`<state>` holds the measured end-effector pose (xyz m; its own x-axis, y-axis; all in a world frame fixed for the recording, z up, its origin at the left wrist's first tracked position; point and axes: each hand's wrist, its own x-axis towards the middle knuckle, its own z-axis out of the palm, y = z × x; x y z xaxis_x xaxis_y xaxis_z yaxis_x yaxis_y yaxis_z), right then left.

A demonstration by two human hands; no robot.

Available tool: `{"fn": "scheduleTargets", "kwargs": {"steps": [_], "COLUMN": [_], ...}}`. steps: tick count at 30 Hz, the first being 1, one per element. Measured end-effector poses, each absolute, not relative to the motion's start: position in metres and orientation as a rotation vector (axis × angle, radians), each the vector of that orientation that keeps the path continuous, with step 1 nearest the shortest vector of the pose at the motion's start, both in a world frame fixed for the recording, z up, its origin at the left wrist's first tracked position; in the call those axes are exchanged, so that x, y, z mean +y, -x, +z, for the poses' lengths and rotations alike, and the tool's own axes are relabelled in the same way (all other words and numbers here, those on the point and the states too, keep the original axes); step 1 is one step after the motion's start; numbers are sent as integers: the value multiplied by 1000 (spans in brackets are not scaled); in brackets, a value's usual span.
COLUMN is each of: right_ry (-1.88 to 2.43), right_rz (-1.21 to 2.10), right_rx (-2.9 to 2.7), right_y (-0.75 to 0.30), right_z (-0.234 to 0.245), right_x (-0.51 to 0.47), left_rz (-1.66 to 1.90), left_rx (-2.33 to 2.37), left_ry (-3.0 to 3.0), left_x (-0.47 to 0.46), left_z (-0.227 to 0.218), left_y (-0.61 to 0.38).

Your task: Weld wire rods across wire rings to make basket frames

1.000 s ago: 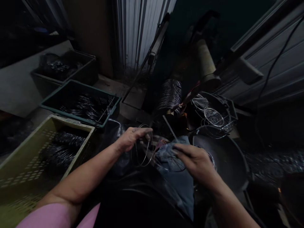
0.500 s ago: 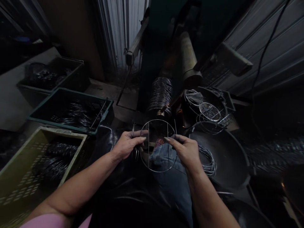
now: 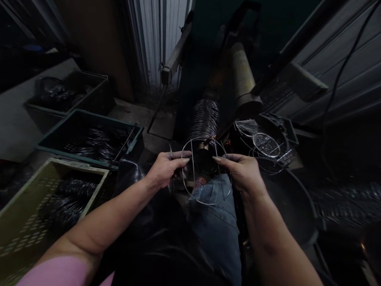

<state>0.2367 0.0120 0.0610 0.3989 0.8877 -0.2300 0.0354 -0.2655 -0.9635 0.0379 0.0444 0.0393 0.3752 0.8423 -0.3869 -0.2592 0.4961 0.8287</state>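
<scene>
Ring (image 3: 206,203) of wire, two bars across it, stands upright over the denim lap, pinched at its sides by the fingertips of the left hand (image 3: 165,169) and right hand (image 3: 241,172). Left of the ring, crates (image 3: 91,114) hold dark wire, hard to make out. Right of it lies a dim pan (image 3: 285,198), partly hidden by the arm. Behind it is a stack (image 3: 205,117) of wire hoops.

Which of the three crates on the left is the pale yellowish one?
The nearest crate, lower left beside the left forearm; the middle crate is teal-green, the farthest crate dark.
</scene>
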Motion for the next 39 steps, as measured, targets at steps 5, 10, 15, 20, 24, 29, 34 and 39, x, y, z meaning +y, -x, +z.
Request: {"fn": "scheduleTargets", "kwargs": {"steps": [5, 10, 15, 20, 24, 29, 34, 39], "right_ry": [1639, 1605, 1514, 1459, 1455, 1449, 1452, 1462], "right_rz": [1045, 1088, 1127, 1108, 1072, 1041, 1013, 1035], "right_rx": [-800, -723, -642, -538, -494, -490, -456, -452], "right_y": [-239, -239, -237, -232, -236, -246, -256, -267], "right_z": [64, 60, 46, 32, 25, 29, 43, 56], "right_x": [14, 14, -9, -42, -51, -45, -33, -22], "left_rz": [786, 813, 913, 870, 822, 783, 829, 839], "left_rx": [873, 932, 963, 894, 909, 938, 890, 846], "left_ry": [-725, -751, -919, -1141, -1183, -1184, -1233, -1236], "left_x": [46, 47, 45, 40, 42, 52, 66, 79], "left_z": [43, 43, 35, 29, 30, 36, 42, 42], "left_y": [-39, -41, -46, -52, -62, -76, -89, -103]}}
